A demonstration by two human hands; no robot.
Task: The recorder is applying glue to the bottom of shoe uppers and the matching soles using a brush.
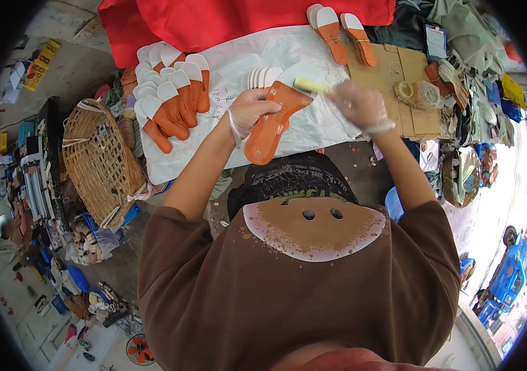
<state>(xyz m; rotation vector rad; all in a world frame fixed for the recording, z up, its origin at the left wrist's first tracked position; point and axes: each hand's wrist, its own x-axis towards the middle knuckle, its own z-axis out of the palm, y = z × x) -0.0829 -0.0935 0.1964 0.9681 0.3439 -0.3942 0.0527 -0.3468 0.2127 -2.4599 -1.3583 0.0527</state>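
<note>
My left hand (255, 115) is closed around a fanned stack of orange-brown insoles. The top insole (266, 141) lies with its heel toward me, and several white toe ends (264, 78) show behind the hand. My right hand (360, 104), smeared by motion and in a thin clear glove, grips a pale yellow brush (313, 86). Its tip lies over the white toe part of the top insole; whether it touches cannot be told. Left of my hands, more white-toed insoles (168, 93) lie in overlapping rows on the white sheet (214, 157).
Two bundles of insoles (331, 40) lie at the far right, near red cloth (245, 21). A clear plastic tub (425, 95) and a tape roll (404, 90) sit on cardboard (412, 120). A wicker basket (99, 161) stands left of the table.
</note>
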